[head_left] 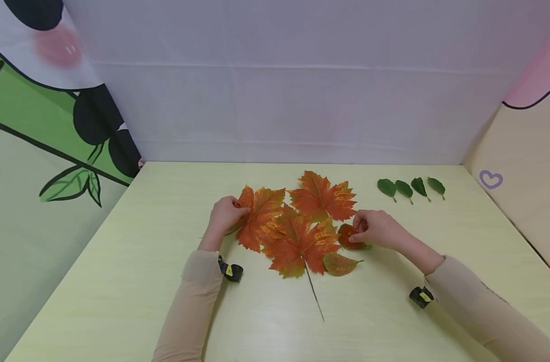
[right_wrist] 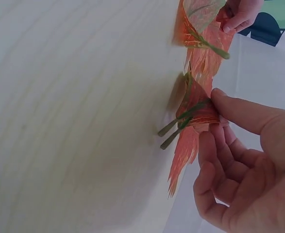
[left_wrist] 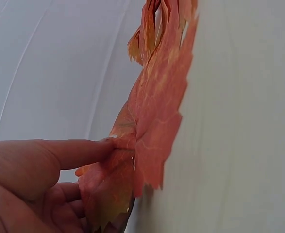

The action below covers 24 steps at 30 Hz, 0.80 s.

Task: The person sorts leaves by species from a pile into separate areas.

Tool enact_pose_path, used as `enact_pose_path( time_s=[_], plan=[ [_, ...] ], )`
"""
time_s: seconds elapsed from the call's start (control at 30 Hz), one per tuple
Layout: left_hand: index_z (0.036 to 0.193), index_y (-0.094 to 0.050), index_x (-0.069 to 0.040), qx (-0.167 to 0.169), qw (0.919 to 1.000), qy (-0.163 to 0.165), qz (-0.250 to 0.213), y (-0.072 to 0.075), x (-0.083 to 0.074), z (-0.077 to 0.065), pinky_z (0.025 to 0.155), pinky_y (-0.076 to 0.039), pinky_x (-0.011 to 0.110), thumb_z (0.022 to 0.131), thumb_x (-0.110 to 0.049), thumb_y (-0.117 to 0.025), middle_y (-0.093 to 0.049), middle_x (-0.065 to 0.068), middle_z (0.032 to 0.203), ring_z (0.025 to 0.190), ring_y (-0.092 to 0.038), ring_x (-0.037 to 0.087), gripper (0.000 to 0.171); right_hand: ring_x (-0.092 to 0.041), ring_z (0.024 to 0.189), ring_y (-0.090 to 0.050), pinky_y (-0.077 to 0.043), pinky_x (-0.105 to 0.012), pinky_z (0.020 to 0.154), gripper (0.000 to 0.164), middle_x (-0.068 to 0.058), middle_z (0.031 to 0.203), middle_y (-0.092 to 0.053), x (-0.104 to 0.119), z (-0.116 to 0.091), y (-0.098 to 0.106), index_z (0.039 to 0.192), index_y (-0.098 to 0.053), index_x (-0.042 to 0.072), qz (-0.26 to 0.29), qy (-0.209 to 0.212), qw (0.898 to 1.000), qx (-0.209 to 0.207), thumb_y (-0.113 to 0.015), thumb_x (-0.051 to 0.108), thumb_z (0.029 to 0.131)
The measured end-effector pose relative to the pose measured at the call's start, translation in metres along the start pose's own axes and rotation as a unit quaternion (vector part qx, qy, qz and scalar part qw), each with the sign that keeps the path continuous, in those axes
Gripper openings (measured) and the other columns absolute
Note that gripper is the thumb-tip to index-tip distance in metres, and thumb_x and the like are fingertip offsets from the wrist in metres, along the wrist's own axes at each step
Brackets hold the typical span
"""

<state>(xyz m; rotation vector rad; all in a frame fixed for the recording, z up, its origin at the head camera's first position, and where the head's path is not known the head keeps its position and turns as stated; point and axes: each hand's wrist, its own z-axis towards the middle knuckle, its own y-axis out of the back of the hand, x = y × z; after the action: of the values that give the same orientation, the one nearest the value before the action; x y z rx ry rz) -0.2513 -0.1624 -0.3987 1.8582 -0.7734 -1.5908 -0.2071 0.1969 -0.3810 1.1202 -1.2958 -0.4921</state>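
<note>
Three big orange maple leaves lie in a cluster on the pale table. My left hand [head_left: 227, 216] pinches the edge of the left maple leaf [head_left: 263, 213] between thumb and fingers; its thumb presses on the leaf's face in the left wrist view. The back maple leaf [head_left: 322, 195] and the front maple leaf [head_left: 297, 241] overlap beside it. At the right of the cluster, my right hand [head_left: 376, 227] pinches a small red-green leaf [right_wrist: 198, 104], where two short stems show. Just below it lies another small orange-green leaf [head_left: 340, 264].
Several small green leaves [head_left: 410, 188] lie in a row at the back right of the table [head_left: 134, 281]. A long thin stem [head_left: 314, 294] runs from the front maple leaf toward me. A pale cloth wall [head_left: 302, 110] stands behind the table, with printed panels at both sides.
</note>
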Motion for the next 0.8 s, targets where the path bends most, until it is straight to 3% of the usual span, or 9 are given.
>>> enact_pose_path(
  time_s=[0.2, 0.53, 0.8],
  plan=[
    [0.069, -0.042, -0.008, 0.014, 0.9999, 0.004, 0.002, 0.000, 0.000, 0.001, 0.052, -0.031, 0.028, 0.084, -0.026, -0.063, -0.035, 0.000, 0.055, 0.052, -0.034, 0.016, 0.031, -0.012, 0.059, -0.046, -0.038, -0.027, 0.056, 0.020, 0.001, 0.065, -0.054, -0.002, -0.001, 0.004, 0.082, -0.057, 0.007, 0.017, 0.007, 1.000, 0.014, -0.072, 0.019, 0.076],
    [0.079, -0.050, -0.004, 0.032, 0.9993, 0.013, 0.015, 0.000, -0.001, 0.000, 0.055, -0.032, 0.027, 0.086, -0.027, -0.061, -0.042, 0.003, 0.065, 0.060, -0.040, 0.017, 0.026, -0.012, 0.063, -0.048, -0.040, -0.028, 0.061, 0.016, 0.002, 0.070, -0.056, -0.007, -0.006, 0.016, 0.089, -0.061, 0.006, 0.026, 0.029, 0.998, 0.048, -0.068, 0.018, 0.080],
    [0.071, -0.044, -0.007, 0.039, 0.9990, 0.008, 0.021, -0.002, 0.002, 0.002, 0.054, -0.030, 0.027, 0.086, -0.028, -0.059, -0.036, 0.001, 0.060, 0.057, -0.036, 0.016, 0.030, -0.011, 0.058, -0.040, -0.035, -0.028, 0.058, 0.013, 0.004, 0.060, -0.044, -0.009, -0.009, 0.022, 0.082, -0.057, 0.008, 0.043, 0.024, 0.996, 0.071, -0.065, 0.018, 0.082]
  ],
)
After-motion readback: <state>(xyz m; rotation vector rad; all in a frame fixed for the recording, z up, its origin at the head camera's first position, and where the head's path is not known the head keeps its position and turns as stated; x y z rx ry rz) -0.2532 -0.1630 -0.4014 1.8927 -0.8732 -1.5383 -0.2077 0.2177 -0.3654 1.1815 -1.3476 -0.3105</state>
